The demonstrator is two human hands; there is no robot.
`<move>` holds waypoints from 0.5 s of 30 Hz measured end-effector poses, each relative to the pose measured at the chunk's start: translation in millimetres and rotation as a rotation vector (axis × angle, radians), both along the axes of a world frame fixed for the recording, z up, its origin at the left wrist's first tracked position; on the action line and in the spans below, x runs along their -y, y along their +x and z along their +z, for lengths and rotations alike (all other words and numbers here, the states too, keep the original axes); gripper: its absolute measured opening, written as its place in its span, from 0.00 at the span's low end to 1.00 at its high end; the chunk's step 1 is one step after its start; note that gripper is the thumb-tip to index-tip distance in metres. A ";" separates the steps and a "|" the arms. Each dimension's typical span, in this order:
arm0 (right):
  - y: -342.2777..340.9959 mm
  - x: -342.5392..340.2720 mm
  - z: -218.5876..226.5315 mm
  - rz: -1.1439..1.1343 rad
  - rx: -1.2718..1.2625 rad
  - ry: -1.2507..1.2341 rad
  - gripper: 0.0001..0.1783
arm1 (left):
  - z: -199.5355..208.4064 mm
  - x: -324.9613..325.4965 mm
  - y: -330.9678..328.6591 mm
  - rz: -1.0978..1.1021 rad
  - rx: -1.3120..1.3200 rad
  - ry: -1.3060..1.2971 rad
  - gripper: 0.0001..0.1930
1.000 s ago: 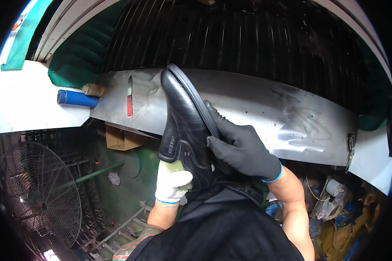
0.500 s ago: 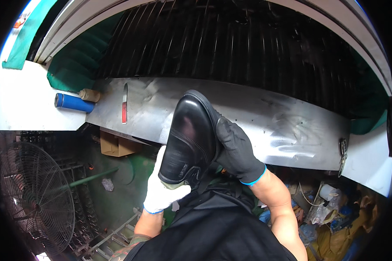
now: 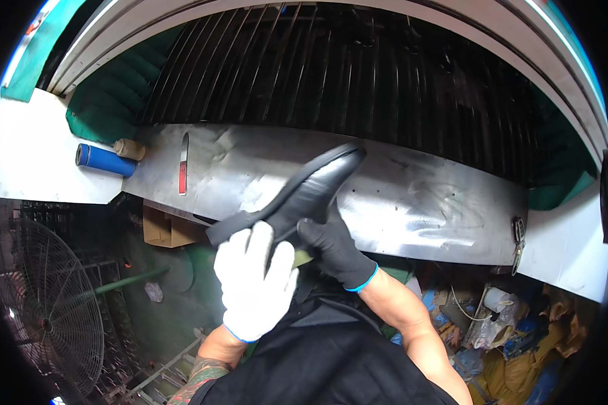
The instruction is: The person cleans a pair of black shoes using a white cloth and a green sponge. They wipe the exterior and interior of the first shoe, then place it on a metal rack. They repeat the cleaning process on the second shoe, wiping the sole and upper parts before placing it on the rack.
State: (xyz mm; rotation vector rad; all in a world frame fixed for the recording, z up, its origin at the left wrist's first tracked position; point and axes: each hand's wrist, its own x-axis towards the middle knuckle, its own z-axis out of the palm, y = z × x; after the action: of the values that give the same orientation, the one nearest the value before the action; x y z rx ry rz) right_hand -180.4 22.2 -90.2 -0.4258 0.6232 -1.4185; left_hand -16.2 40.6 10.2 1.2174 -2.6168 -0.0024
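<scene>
A shiny black leather shoe is tilted on its side above the metal ledge, its toe pointing up and to the right and its sole edge facing left. My left hand, in a white glove, grips it at the heel end with fingers over the sole. In a dark grey glove, my right hand closes on the other side, near the shoe's opening. A bit of yellow-green material shows between the two hands. The shoe's inside is hidden.
On the metal ledge lies a red-handled knife. A blue cylinder and a tan roll lie at its left end. Behind are dark rollers. A large fan stands lower left; plastic bags fill the lower right.
The shoe has been turned from its upper facing up to lying on its side, toe rightward. My left hand has shifted over the sole; my right hand has moved left and down.
</scene>
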 end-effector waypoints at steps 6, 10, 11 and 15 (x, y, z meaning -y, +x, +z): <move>-20.7 -12.8 -19.2 0.134 0.051 0.160 0.45 | -8.2 17.8 27.3 0.002 -0.599 0.046 0.16; -17.2 -22.5 -14.2 0.225 -0.179 0.038 0.56 | -28.5 53.9 16.4 -0.094 -0.313 0.046 0.22; -14.7 -23.6 -13.2 0.235 -0.261 -0.014 0.58 | -31.2 58.7 11.9 -0.090 -0.293 0.056 0.24; -9.9 -25.6 -2.2 0.268 -0.200 -0.017 0.66 | -19.7 69.4 -5.6 -0.044 -0.192 0.209 0.33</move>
State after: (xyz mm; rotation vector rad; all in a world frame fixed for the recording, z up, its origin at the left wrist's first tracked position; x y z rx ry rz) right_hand -190.3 47.8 -92.4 -0.6463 0.6876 -1.1348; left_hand -21.8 -28.8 -9.5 1.1592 -2.5218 -0.3902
